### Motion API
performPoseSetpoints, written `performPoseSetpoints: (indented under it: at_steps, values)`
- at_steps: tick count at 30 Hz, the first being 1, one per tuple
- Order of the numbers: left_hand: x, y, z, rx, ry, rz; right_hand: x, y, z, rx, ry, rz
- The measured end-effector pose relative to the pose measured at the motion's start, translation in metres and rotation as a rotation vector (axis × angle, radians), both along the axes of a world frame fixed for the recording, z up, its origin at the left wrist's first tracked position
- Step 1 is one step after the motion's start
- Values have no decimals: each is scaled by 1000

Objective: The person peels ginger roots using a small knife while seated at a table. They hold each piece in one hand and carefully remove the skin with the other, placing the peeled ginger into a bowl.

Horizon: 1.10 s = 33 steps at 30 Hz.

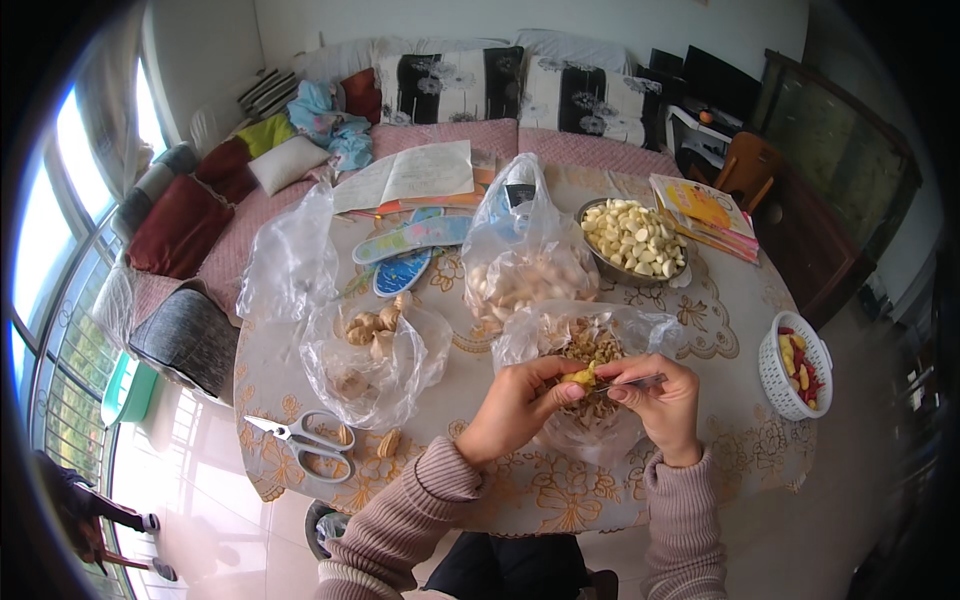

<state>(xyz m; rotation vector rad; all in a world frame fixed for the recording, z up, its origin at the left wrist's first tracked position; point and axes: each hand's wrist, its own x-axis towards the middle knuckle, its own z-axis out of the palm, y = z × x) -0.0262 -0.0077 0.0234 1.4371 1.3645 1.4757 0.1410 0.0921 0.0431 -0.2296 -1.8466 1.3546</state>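
Note:
My left hand (525, 401) pinches a yellow piece of what looks like ginger root (579, 376), partly peeled. In the fingers of my right hand (656, 401) is a small thin metal tool (643, 382), its tip against the ginger; whether it is a blade or a spoon handle I cannot tell. Both hands hover over a clear plastic bag (517, 337) holding brown peelings (589, 341). Left of them, another plastic bag (427, 352) contains knobby unpeeled ginger (373, 326). Two small ginger pieces, one of them this nearer piece (388, 442), lie by grey-handled scissors (304, 442).
Behind the peelings stands a bag of unpeeled garlic cloves (525, 281). A metal bowl (626, 276) is heaped with peeled garlic (637, 236). At right, a white basket (780, 397) holds red peppers and yellow pieces. Insoles (409, 240), papers (420, 176) and books (705, 210) lie farther back.

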Motion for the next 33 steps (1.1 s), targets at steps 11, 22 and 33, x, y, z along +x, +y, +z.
performPoseSetpoints:
  at_steps: [11,22,33]
  values:
    - [-5,-2,1,6,-87,-51,-3,-4,-4,-4,41,1]
    - [-10,-3,-1,-20,-77,-103,-4,0,-5,26,0,51]
    - [-9,-2,-6,-8,-80,-48,-8,-8,-7,98,-10,-50]
